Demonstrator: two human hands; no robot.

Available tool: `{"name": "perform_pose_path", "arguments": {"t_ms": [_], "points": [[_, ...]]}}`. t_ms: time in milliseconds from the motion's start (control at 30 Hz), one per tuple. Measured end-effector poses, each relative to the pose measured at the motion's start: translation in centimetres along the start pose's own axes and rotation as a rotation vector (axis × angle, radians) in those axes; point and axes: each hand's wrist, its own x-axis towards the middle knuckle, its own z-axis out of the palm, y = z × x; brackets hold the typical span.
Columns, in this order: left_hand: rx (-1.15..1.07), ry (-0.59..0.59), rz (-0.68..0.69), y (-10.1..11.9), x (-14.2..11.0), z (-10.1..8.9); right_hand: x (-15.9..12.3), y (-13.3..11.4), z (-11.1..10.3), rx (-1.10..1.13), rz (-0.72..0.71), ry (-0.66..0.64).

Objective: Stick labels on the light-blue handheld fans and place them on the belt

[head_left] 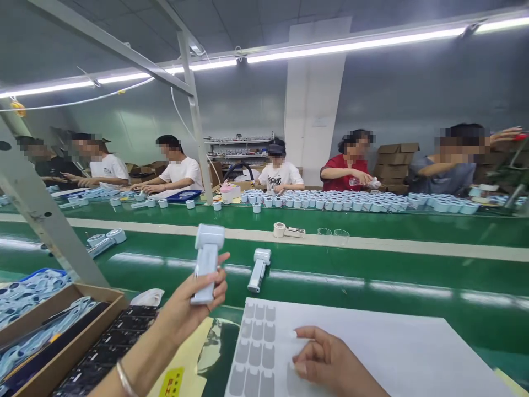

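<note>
My left hand (194,300) holds a white hand-held device (205,263) upright by its handle, above the near edge of the green belt. My right hand (326,361) rests on a white sticker sheet (372,347), fingertips touching the sheet beside several grey rounded stickers (256,342) in rows at its left side. A second white device (259,269) lies on the green conveyor belt (372,264) just beyond the sheet.
A cardboard box (61,331) with black trays and blue-white parts stands at lower left, behind a slanted metal post (45,220). Several people sit along the far side behind rows of white round parts (351,201). A yellow sheet (182,369) lies under my left arm.
</note>
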Motion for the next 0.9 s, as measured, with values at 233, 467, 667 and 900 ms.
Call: {"name": "perform_pose_path", "arguments": {"t_ms": [233,467,667,900], "points": [[-0.155,0.14,-0.254,-7.1,-6.8,5.2,-7.3,-3.5,2.3,0.056,-0.192,0.094],[-0.281,0.465,-0.415,-10.8,-9.1,9.1,-11.0,-3.2,4.2,0.027,-0.3,0.149],[-0.327,0.554,-0.436,-10.6,-9.6,10.4,-11.4,-3.5,5.2,0.038,-0.258,0.172],[-0.337,0.537,-0.419,-10.8,-9.9,10.3,-11.3,-3.9,5.9,0.062,-0.243,0.168]]}}
